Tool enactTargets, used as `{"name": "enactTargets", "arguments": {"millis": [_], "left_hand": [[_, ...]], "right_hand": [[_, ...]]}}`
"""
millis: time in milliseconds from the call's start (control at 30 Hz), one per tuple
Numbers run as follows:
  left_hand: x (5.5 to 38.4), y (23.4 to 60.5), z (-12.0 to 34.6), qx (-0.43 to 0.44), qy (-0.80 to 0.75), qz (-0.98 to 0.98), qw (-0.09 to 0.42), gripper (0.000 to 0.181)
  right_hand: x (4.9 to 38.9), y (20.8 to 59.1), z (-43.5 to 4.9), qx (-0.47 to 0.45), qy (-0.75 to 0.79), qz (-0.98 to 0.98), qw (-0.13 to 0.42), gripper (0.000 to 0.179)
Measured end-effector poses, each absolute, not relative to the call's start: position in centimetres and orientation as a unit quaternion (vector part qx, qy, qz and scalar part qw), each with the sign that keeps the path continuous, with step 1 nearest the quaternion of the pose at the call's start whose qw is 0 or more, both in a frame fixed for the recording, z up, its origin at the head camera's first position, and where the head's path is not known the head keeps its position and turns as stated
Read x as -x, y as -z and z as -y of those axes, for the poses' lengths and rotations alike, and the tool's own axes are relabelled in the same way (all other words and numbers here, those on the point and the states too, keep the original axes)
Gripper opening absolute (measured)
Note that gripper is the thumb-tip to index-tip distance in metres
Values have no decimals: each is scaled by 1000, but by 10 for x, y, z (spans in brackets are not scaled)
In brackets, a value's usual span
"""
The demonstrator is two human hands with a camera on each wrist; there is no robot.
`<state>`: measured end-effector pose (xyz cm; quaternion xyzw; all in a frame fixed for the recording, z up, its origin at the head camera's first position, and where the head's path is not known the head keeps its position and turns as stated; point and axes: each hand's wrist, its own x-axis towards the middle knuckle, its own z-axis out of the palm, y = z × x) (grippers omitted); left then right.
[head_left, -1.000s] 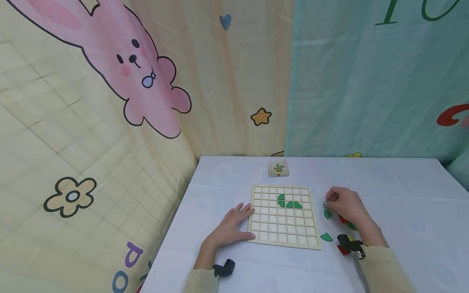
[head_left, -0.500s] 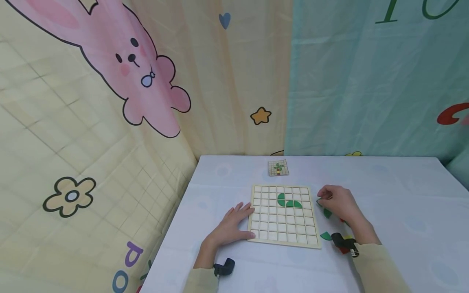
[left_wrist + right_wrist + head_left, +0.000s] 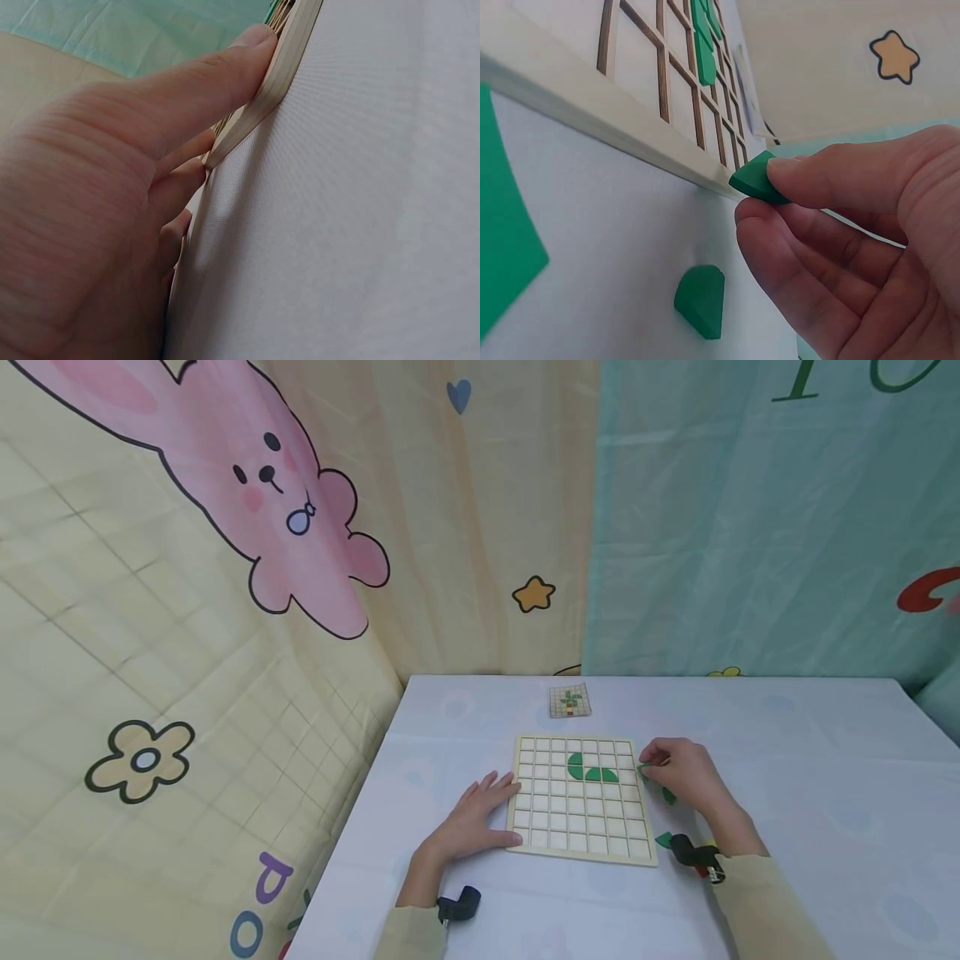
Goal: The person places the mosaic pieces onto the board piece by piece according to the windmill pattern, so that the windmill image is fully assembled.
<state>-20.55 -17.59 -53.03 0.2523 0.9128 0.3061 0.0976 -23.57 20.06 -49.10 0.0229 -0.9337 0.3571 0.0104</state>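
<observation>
A square wooden grid board (image 3: 585, 814) lies on the white table, with several green quarter-circle pieces (image 3: 593, 774) set in its upper middle cells. My left hand (image 3: 472, 822) rests at the board's left edge, fingers spread and straight, thumb on the frame near the lower corner. Between thumb and fingertips my right hand (image 3: 686, 772) pinches a green quarter-circle piece (image 3: 757, 178), just beside the board's right edge in the head view. In the right wrist view, another green piece (image 3: 701, 301) lies on the cloth below that hand.
A small pattern card (image 3: 570, 701) with a green, red and yellow design lies behind the board. Right of the board, a loose green piece (image 3: 664, 840) and a red piece (image 3: 701, 871) lie partly under the right wrist. Patterned curtains stand behind the table.
My right hand has moved left with the pinched green piece, from over the loose pieces to the board's right edge. The left hand has stayed in place.
</observation>
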Motion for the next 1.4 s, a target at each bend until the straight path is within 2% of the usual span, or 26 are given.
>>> {"name": "enactTargets", "arguments": {"millis": [567,1400], "left_hand": [[207,531,176,-249,-307,-913,99,86],[208,536,178,-263,-301,-912,89,86]], "right_hand": [[239,495,-183,-54,-368,928,18,4],[235,491,-149,-70,-400,914,-4,9]]}}
